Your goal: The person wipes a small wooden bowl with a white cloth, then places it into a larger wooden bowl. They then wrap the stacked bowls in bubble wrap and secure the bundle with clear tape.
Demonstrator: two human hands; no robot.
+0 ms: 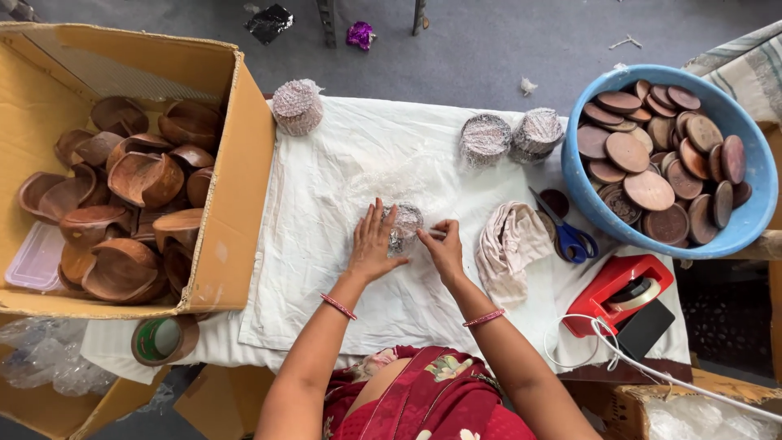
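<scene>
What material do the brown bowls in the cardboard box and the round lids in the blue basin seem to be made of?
Brown bowls: probably wood, with a smooth, slightly glossy finish and reddish-brown tone. Round brown lids: likely the same wood, more matte, with faint grain. Blue round basin: apparently plastic, with a uniform colour and a thin smooth rim.

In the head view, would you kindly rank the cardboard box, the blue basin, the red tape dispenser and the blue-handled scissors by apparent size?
1. cardboard box
2. blue basin
3. red tape dispenser
4. blue-handled scissors

The box's left side is cut off by the frame's edge, yet it still looks clearly largest.
</scene>
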